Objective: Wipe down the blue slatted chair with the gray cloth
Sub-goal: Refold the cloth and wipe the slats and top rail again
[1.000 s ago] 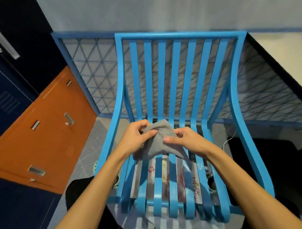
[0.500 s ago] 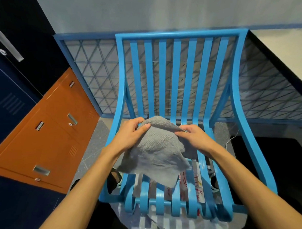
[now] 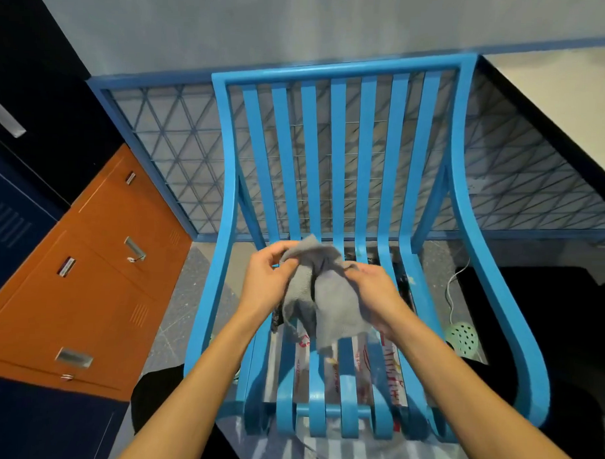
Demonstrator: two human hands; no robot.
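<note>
The blue slatted chair (image 3: 341, 151) faces me, its tall slatted back rising ahead and its seat slats curling down at the front edge. I hold the gray cloth (image 3: 329, 295) bunched above the rear of the seat. My left hand (image 3: 266, 283) pinches the cloth's upper left edge between thumb and fingers. My right hand (image 3: 377, 295) grips its right side, fingers curled into the fabric. The cloth's lower part hangs loose toward the seat slats.
An orange cabinet (image 3: 86, 280) with metal handles stands at the left, dark blue lockers beyond it. A blue-framed wire mesh panel (image 3: 167, 145) runs behind the chair. A green perforated stool (image 3: 462, 338) and a white cable lie on the floor at right. Printed plastic shows under the seat.
The cloth was spread wide between my hands half a second ago; now it is gathered into a bunch, and my hands have come closer together over the seat.
</note>
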